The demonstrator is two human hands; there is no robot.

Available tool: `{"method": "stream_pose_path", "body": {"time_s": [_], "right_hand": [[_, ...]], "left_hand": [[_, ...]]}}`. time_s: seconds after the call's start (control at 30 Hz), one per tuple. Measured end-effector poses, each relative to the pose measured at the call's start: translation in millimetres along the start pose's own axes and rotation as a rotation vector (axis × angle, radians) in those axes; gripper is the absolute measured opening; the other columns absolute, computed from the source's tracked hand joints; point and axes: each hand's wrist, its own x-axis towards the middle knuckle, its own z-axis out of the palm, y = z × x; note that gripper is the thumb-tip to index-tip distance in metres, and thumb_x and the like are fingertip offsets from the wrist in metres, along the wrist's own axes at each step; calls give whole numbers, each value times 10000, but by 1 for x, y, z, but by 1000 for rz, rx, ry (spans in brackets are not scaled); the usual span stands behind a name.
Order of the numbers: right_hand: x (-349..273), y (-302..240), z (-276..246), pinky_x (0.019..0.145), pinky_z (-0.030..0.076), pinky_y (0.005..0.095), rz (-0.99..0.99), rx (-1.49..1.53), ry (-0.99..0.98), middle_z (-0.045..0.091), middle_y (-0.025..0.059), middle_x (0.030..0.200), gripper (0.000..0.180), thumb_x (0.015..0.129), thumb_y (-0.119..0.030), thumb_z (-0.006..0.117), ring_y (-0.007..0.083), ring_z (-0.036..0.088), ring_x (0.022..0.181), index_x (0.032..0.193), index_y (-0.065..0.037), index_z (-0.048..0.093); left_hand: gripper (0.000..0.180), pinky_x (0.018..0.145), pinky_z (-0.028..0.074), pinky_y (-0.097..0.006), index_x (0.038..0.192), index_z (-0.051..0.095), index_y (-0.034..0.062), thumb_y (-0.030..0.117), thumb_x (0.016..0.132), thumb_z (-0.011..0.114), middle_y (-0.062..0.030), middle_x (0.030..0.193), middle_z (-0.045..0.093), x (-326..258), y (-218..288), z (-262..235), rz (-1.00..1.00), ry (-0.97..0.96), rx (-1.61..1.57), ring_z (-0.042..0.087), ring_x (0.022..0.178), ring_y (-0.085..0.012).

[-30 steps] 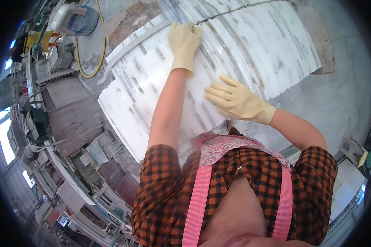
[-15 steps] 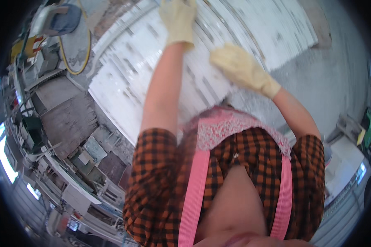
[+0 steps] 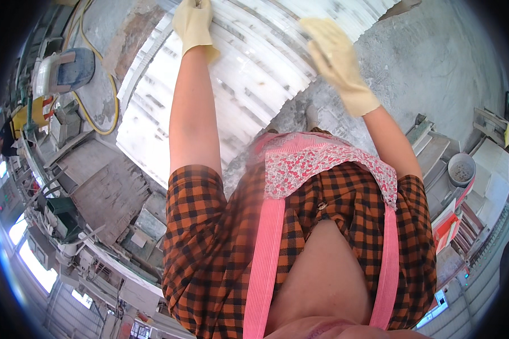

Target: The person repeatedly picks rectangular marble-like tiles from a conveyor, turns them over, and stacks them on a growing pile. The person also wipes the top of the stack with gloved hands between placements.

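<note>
Both my hands wear cream rubber gloves. Long white strips with grey streaks (image 3: 232,85), stone-like, lie side by side in a broad layer ahead of me. At the top edge of the view, my left hand (image 3: 193,25) is over the strips with its fingers curled in; what they hold, if anything, is hidden. My right hand (image 3: 336,59), slightly blurred, is at the right-hand ends of the strips, fingers stretched out and nothing visible in them. Whether it touches a strip I cannot tell.
A yellow hose (image 3: 116,107) curves over the floor at left, near a blue-and-white seat-like object (image 3: 76,70). Worn boards (image 3: 104,183) and machinery fill the left side. At right stand a round bucket (image 3: 461,169) and an orange-red object (image 3: 447,229). Grey floor (image 3: 430,68) spreads beyond my right hand.
The view has shifted, and the strips now appear farther up and left. My left hand appears farther left; my right hand has risen, from over the strips to their right-hand ends.
</note>
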Motion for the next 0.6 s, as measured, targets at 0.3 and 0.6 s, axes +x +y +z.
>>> {"method": "stream_pose_path", "body": {"time_s": [0.3,0.6], "right_hand": [[38,-47,33,1094,434,404,-736,333,-432,644,130,1225,368,812,-131,635,256,604,1159,1162,-18,626],[33,-39,38,1124,401,445,-753,311,-437,613,111,1296,453,835,-186,635,233,540,1250,1251,-10,597]], "left_hand": [[218,813,515,-447,872,722,73,274,880,639,-160,872,713,-3,6,-15,22,46,-18,660,911,-362],[205,882,499,-416,955,724,76,144,874,549,-147,1028,701,-7,7,-19,-28,14,-85,636,1012,-354]]}}
